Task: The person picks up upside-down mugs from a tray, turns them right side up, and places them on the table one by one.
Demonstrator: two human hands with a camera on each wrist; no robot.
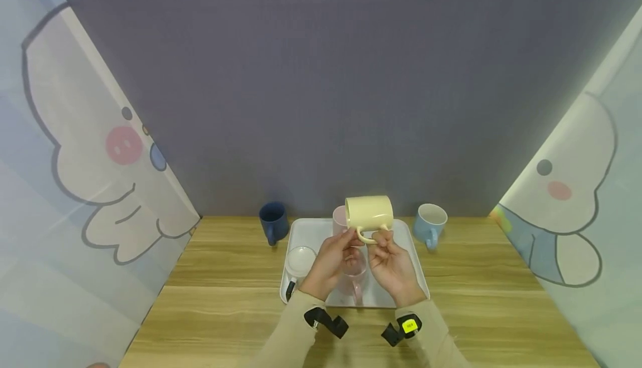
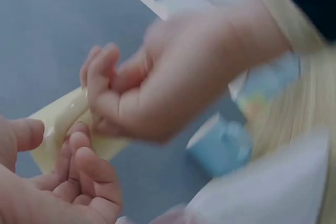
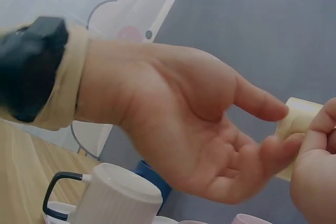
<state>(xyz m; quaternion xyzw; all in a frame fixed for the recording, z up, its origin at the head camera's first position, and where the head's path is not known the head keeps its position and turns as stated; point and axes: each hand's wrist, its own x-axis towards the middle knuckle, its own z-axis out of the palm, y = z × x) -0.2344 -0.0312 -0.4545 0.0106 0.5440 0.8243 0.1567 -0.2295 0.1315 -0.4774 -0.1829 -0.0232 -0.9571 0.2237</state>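
A pale yellow mug (image 1: 368, 213) is held up on its side above the tray, its mouth end to the left and its handle down. My left hand (image 1: 328, 262) grips it near the mouth end of the handle with thumb and fingers. At the other end of the handle, my right hand (image 1: 393, 267) pinches with its fingertips. In the left wrist view the yellow mug (image 2: 58, 114) is partly hidden by the fingers of both hands. A pink mug (image 1: 358, 290) stands under the left hand, partly covered. Another pink mug (image 1: 339, 217) shows behind the yellow one.
A white tray (image 1: 321, 226) lies on the wooden table (image 1: 220, 301). On its left side is a white mug (image 1: 301, 261) with a black handle. A dark blue mug (image 1: 273, 220) stands left of the tray, a light blue mug (image 1: 430, 223) right of it. A grey wall (image 1: 301, 106) rises behind.
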